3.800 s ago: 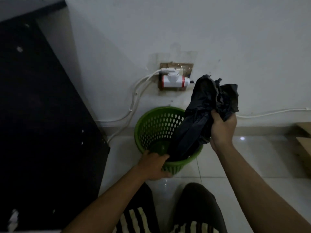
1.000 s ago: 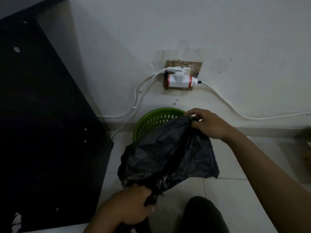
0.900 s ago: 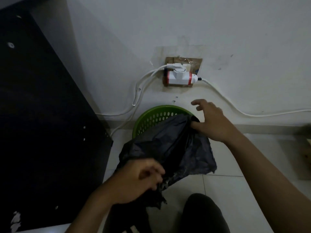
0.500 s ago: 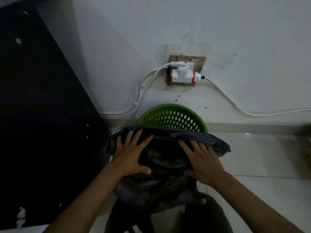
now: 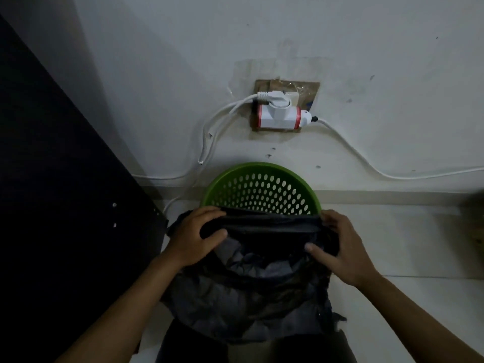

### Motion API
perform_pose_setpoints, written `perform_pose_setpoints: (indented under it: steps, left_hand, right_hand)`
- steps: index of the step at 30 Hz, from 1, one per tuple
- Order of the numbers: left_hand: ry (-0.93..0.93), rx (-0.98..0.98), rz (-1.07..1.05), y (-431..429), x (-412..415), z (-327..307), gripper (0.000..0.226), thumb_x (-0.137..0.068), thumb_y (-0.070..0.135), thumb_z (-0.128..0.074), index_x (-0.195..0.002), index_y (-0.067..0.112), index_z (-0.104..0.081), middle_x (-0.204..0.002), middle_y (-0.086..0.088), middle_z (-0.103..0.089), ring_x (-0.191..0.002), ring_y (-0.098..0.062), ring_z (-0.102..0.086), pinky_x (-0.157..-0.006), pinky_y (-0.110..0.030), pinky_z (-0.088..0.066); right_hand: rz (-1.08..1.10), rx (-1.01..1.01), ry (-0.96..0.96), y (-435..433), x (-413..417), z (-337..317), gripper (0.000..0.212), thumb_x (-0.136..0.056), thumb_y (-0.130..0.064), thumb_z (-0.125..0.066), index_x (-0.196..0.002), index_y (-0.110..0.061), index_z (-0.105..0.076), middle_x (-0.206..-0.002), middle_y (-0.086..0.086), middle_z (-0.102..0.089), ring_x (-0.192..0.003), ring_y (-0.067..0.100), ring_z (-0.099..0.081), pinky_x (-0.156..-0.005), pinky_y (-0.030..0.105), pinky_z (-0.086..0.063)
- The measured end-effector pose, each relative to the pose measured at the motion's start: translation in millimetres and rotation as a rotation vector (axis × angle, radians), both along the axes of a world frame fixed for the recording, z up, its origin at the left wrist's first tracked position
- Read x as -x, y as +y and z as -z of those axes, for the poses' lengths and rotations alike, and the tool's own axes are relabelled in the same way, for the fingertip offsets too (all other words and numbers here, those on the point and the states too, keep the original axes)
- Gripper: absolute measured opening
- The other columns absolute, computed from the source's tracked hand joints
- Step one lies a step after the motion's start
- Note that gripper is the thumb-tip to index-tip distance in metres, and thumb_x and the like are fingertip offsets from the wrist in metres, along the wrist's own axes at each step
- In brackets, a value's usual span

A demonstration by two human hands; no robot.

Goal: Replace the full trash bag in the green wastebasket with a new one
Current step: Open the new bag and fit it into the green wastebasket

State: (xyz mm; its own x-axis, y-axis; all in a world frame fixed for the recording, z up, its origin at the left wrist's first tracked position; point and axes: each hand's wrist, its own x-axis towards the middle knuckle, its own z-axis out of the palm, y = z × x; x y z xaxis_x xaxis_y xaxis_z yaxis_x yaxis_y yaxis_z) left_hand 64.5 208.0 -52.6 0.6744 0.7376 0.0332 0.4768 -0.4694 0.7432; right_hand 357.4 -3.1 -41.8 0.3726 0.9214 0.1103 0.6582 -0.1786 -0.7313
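Note:
The green wastebasket (image 5: 260, 191), perforated with round holes, stands on the floor against the wall; only its far inner wall and rim show. A black trash bag (image 5: 251, 292) hangs in front of it, its upper edge stretched level with the near rim. My left hand (image 5: 195, 238) grips the bag's top edge on the left. My right hand (image 5: 340, 248) grips the same edge on the right, thumb over the plastic. The bag's lower part drapes down over my knees and hides the basket's near side.
A dark cabinet panel (image 5: 60, 218) stands close on the left. A white plug adapter (image 5: 281, 115) sits in a wall socket above the basket, with white cables (image 5: 209, 142) running down left and along the wall to the right. Pale floor tiles (image 5: 406, 244) lie on the right.
Both hands have shifted from lying flat on the bag to gripping its top edge at either end. The edge is now pulled taut across the basket's near rim.

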Motion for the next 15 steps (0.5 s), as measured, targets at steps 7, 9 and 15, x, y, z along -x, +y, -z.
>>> perform_pose_setpoints:
  steps: [7,9,15]
  left_hand:
    - [0.073,-0.023,-0.231,48,-25,1,0.011,-0.089,0.018,-0.070,-0.099,0.021,-0.074,-0.096,0.007,-0.057,-0.094,-0.016,-0.061,-0.084,-0.020,-0.042]
    - [0.103,-0.019,-0.212,54,-32,-1,0.004,-0.091,0.023,-0.067,-0.091,0.025,-0.070,-0.090,0.008,-0.059,-0.093,-0.020,-0.063,-0.081,-0.023,-0.042]
    - [0.246,0.004,-0.144,61,-37,5,0.027,-0.086,0.043,-0.070,-0.102,0.022,-0.074,-0.106,0.006,-0.046,-0.110,-0.011,-0.044,-0.093,-0.018,-0.029]
  right_hand:
    - [0.243,0.100,0.075,58,-27,7,0.038,-0.092,-0.039,-0.064,-0.128,-0.029,-0.058,-0.122,-0.003,-0.056,-0.108,0.019,-0.058,-0.099,0.037,-0.047]
    - [0.238,0.163,0.001,70,-35,12,0.032,-0.094,-0.036,-0.061,-0.124,-0.024,-0.063,-0.121,0.004,-0.063,-0.110,0.025,-0.059,-0.101,0.043,-0.045]
    - [0.196,0.098,-0.102,85,-46,19,0.006,-0.091,-0.015,-0.066,-0.095,-0.016,-0.071,-0.091,-0.005,-0.061,-0.086,0.017,-0.059,-0.079,0.025,-0.041]
